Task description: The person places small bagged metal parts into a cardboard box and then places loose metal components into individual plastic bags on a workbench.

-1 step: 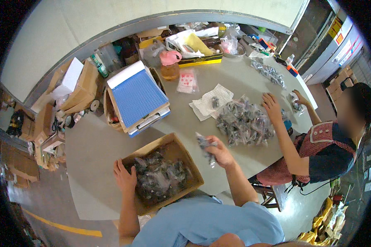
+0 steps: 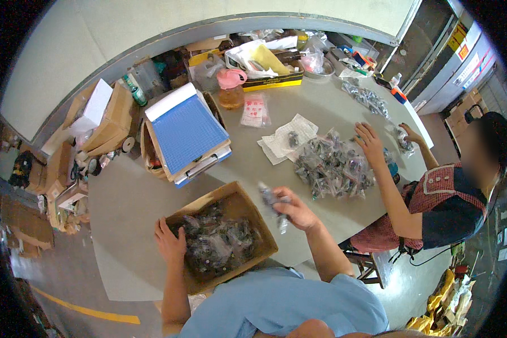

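An open cardboard box stands in front of me at the table's near edge, partly filled with small clear plastic bags of dark parts. My left hand grips its left wall, thumb on the inner side and fingers outside. Just beyond the right wall, my right hand is closed on small bags of dark parts, held above the tabletop. What the parts are is too small to tell. To the right lies a heap of similar bags, with one small bag on white paper beside it.
Across the table, a co-worker sits at the right, one hand over the heap, the other at another bag. Beyond my box are a blue clipboard, a pink-lidded jar and a yellow-black carton.
My right hand has moved left with its bags, closer to the box. The co-worker's hand over the heap has shifted slightly left. My left hand stays on the box wall.
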Demonstrator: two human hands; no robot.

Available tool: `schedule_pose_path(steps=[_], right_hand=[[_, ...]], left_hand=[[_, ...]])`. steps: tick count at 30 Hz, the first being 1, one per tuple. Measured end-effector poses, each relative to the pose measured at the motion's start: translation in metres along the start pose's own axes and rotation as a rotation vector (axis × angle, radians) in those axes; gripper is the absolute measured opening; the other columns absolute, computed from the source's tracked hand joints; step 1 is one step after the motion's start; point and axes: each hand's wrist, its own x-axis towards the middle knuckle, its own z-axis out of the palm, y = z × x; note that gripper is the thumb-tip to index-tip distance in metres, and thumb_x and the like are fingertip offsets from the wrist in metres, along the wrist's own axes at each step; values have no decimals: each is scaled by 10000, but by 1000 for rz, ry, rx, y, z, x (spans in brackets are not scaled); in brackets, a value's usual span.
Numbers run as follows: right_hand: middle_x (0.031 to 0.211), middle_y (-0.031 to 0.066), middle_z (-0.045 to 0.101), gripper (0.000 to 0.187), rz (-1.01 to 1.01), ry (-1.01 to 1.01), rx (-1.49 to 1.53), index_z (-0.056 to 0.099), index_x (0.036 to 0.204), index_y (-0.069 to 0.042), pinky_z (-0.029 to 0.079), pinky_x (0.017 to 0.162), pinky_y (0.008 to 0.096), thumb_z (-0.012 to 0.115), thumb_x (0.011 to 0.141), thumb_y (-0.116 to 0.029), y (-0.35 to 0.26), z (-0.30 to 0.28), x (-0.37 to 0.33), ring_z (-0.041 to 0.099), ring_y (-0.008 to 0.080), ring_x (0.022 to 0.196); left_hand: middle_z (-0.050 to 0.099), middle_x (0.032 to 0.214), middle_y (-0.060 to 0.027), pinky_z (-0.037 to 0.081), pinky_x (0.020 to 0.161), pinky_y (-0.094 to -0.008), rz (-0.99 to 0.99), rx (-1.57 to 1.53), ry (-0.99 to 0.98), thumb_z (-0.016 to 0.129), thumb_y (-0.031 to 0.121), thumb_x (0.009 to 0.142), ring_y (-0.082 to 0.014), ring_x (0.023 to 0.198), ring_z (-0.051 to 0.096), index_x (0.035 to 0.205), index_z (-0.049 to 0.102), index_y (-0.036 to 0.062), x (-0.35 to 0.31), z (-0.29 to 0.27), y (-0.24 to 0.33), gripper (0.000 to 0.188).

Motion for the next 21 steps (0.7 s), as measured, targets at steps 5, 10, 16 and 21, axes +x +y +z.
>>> schedule_pose_path(steps=[5, 10, 16, 21], right_hand=[[1211, 120, 459, 585, 124, 461, -909, 464, 1247, -37, 437, 868, 389, 680, 774, -304, 19, -80, 31, 495, 266, 1056], [1324, 241, 289, 542, 157, 925, -1424, 454, 1196, -51, 421, 899, 451, 680, 747, -252, 81, -151, 6, 447, 416, 1099], [1181, 125, 460, 398, -113, 845, -423, 485, 1107, -65, 459, 775, 368, 595, 727, -109, 132, -145, -50, 507, 333, 952], [899, 84, 585, 365, -86, 383, 1043, 564, 1040, -81, 432, 560, 298, 558, 707, -230, 116, -129, -69, 529, 253, 744]], left_hand=[[311, 1425, -119, 414, 933, -477, 36, 83, -9, 653, 286, 799, -365, 1235, 362, 1373, 325, 123, 1, -6, 0, 681], [320, 1417, -115, 415, 932, -478, -6, 70, -6, 642, 283, 809, -353, 1239, 365, 1374, 322, 139, 1, -7, 10, 665], [337, 1399, -121, 409, 947, -475, -11, 56, 38, 638, 272, 808, -364, 1234, 371, 1377, 317, 142, -3, 0, 5, 667], [357, 1383, -121, 422, 933, -473, 8, 74, 55, 649, 270, 795, -363, 1229, 379, 1363, 340, 142, -2, -7, 12, 659]])
